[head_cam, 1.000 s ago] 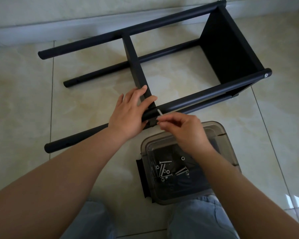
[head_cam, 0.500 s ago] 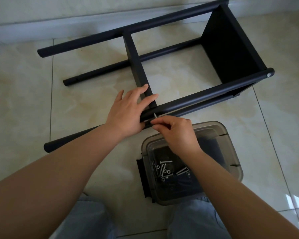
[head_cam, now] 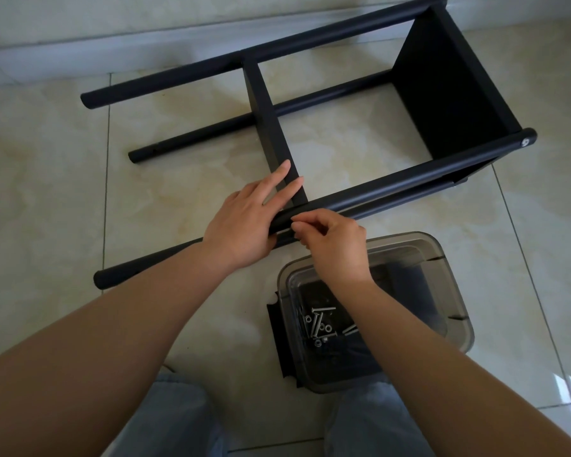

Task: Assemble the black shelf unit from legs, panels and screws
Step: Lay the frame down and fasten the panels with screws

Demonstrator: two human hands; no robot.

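The black shelf unit (head_cam: 442,94) lies on its side on the tiled floor, with several round legs joined by two panels. My left hand (head_cam: 248,222) rests on the near leg (head_cam: 393,183) where the narrow middle panel (head_cam: 267,127) meets it, fingers spread flat over the panel's end. My right hand (head_cam: 330,245) is pinched against the same leg right beside the left hand; the screw it holds is hidden by the fingertips. A clear grey plastic box (head_cam: 442,258) below holds several silver screws (head_cam: 320,324).
The wall's skirting (head_cam: 145,51) runs along the back, just behind the far leg. My knees in light jeans (head_cam: 165,420) are at the bottom edge, close to the box. Bare tile lies left of the shelf.
My right hand has moved left and pressed the screw into the near leg, so the screw no longer shows. My left hand has stayed on the joint.
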